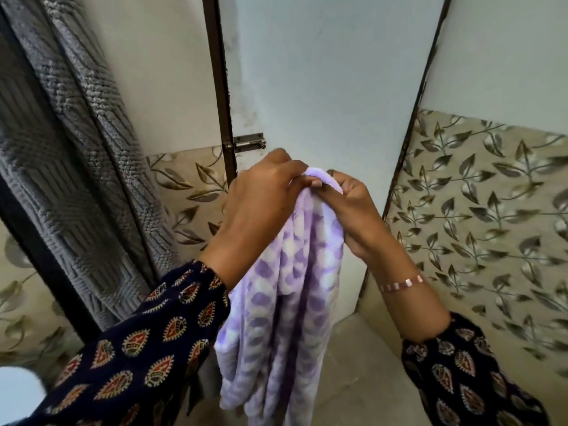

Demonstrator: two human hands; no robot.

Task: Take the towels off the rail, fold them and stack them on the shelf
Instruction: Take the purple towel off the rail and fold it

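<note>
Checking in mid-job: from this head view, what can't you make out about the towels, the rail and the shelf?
- Rail: none shows in the head view; the grey towel runs off the top edge, so what it hangs from is cut off.
- Shelf: out of frame.
- Purple towel: its top is covered by the left hand and right hand, its lower end cut off by the bottom edge.
- White object, bottom left: blurred, cropped by the corner.

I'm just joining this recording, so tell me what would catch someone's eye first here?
First, the purple and white towel hanging mid-frame, bunched at its top edge, which the left hand and right hand both pinch. Next, a grey textured towel draped at the left. Behind the hands is a pale door with a metal latch, flanked by leaf-patterned tiles.
</note>
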